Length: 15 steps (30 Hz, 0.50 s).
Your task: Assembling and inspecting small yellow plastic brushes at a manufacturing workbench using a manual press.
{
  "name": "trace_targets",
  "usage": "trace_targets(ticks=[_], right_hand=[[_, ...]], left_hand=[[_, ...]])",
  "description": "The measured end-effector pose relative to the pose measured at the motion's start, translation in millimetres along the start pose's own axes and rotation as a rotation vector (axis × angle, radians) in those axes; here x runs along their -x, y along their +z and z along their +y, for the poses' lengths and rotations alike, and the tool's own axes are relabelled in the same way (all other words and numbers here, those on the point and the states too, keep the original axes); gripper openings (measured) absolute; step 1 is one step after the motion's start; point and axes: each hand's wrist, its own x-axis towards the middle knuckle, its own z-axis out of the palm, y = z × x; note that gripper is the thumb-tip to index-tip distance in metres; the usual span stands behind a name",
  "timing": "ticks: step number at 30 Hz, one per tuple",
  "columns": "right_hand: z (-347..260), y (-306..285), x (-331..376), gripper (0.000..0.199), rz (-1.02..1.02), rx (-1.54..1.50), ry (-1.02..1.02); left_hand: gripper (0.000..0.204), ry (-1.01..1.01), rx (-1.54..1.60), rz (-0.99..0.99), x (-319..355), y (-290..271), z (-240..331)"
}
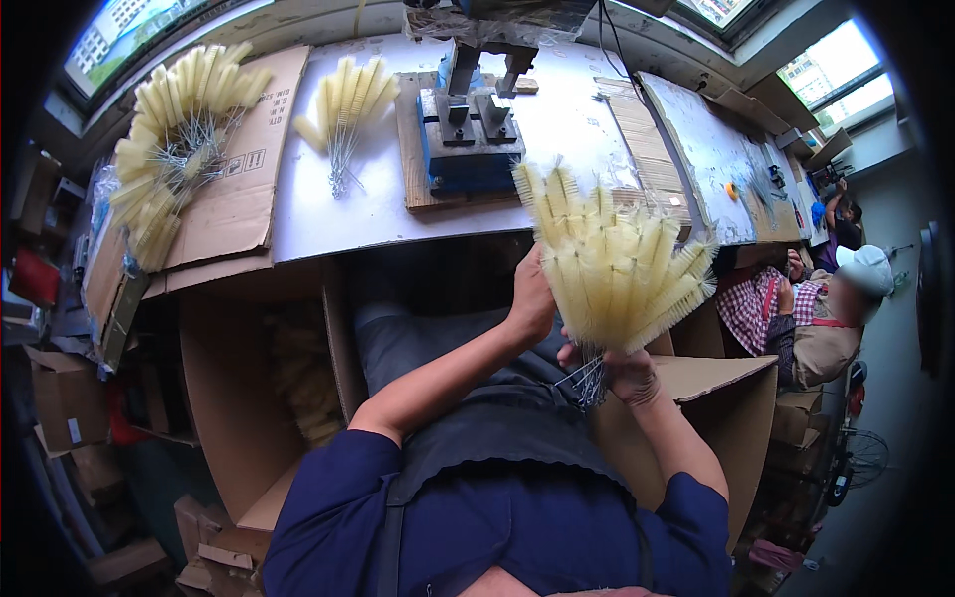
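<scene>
A fanned bunch of pale yellow bottle brushes (612, 269) is held up in front of my body, bristles upward and twisted wire stems downward. My right hand (634, 378) is closed around the wire stems (592, 380) at the bottom of the bunch. Against the left side of the bristles rests my left hand (534, 289), its fingers hidden behind the brushes. A smaller bunch of brushes (348, 99) lies on the white table (318, 219), left of a blue metal press fixture (468, 139) on a wooden board.
A big pile of brushes (189, 129) lies on flattened cardboard (264, 149) at the left. Below the table edge, an open carton (234, 388) with brushes inside stands left of me, and another carton (716, 398) stands right. Another person (816, 308) sits farther right.
</scene>
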Motion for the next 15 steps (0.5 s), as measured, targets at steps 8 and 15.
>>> trace_targets(ticks=[8, 15], right_hand=[[10, -31, 41, 0.083, 0.204, 0.074, 0.141], [11, -70, 70, 0.087, 0.084, 0.108, 0.338]], left_hand=[[0.036, -0.244, 0.31, -0.099, 23, -35, 7], [0.077, -0.482, 0.523, -0.282, 0, -109, 86]])
